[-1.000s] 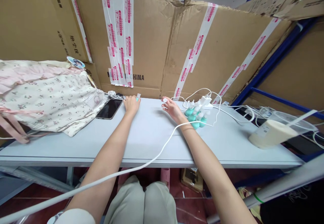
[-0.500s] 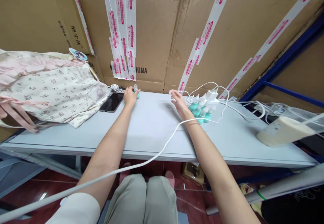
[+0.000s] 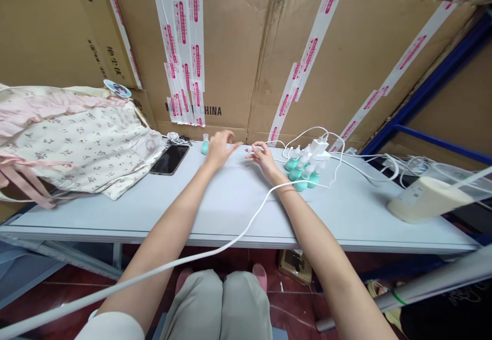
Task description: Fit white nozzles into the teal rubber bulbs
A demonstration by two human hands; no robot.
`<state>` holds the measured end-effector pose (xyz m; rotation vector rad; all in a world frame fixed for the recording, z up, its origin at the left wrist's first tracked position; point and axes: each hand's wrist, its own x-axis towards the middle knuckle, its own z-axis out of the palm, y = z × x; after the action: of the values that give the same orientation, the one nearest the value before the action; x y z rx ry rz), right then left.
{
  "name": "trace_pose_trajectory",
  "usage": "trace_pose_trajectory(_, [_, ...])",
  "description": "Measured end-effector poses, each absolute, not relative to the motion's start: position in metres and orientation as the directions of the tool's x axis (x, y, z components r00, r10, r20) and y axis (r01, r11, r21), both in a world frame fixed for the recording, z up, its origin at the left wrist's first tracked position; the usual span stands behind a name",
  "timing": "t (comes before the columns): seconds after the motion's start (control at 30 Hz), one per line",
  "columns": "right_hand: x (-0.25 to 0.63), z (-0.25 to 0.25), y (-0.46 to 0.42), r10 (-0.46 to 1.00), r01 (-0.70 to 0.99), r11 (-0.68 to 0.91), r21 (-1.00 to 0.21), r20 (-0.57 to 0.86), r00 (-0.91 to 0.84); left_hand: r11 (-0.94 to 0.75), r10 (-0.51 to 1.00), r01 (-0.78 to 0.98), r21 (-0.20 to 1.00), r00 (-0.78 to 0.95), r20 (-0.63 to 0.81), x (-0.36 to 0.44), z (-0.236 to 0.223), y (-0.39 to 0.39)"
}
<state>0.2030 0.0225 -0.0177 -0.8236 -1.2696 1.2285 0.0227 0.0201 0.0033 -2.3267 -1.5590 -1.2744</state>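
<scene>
My left hand (image 3: 220,149) hovers over the table just right of a small teal squeeze bottle (image 3: 205,146) with a clear top. That hand is empty, its thumb and fingers apart. My right hand (image 3: 264,160) is in front of it to the right, thumb and fingers pinched together. A small pale thing seems to be at its fingertips, too small to name. Beside the right wrist stands a cluster of several teal squeeze bottles (image 3: 301,175) with translucent tops, close together.
A white charger block (image 3: 319,148) with cables sits behind the cluster. A white cable (image 3: 230,241) crosses in front of my arms. On the left lie a phone (image 3: 169,160) and a floral cloth bag (image 3: 88,140). A cup of pale drink (image 3: 426,199) stands right. Cardboard (image 3: 230,48) walls the back.
My left hand has let go of the single teal bottle and moved right, opening. The bottle stays standing. My right hand has shifted slightly left and down, toward the left hand.
</scene>
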Motion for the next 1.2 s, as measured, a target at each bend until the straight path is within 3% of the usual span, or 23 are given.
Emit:
trace_pose_trajectory(0.03, [0.202,-0.02,0.024,0.965,-0.219,0.206,-0.954,0.235,-0.115,-0.559,0.753,0.754,0.346,0.287,0.592,0.033,0.001,0.017])
trace_pose_trajectory(0.1, [0.202,-0.024,0.025,0.969,-0.229,0.197,-0.953,0.225,-0.101,-0.609,0.763,0.71,0.354,0.401,0.508,0.049,-0.007,0.015])
trace_pose_trajectory(0.2, [0.202,-0.027,0.023,0.973,-0.181,0.198,-0.963,0.216,-0.08,-0.573,0.804,0.679,0.458,0.358,0.474,0.06,-0.019,0.016])
trace_pose_trajectory(0.37, [0.199,-0.028,0.023,0.973,0.056,0.231,-0.971,0.23,-0.036,-0.499,0.858,0.636,0.59,0.264,0.441,0.055,-0.025,0.022])
trace_pose_trajectory(0.53, [0.2,-0.029,0.026,0.945,0.244,0.317,-0.917,0.328,0.008,-0.463,0.871,0.69,0.556,0.238,0.43,0.054,-0.023,0.02])
trace_pose_trajectory(0.87, [0.205,-0.038,0.038,0.955,0.363,0.263,-0.894,0.294,0.031,-0.401,0.903,0.791,0.463,0.257,0.344,0.058,-0.023,0.017])
trace_pose_trajectory(1.07, [0.2,-0.041,0.034,0.934,0.365,0.318,-0.875,0.355,0.037,-0.38,0.906,0.805,0.455,0.227,0.356,0.058,-0.023,0.021])
trace_pose_trajectory(1.2, [0.197,-0.038,0.026,0.901,0.499,0.37,-0.784,0.433,0.011,-0.359,0.912,0.814,0.456,0.203,0.356,0.058,-0.023,0.021])
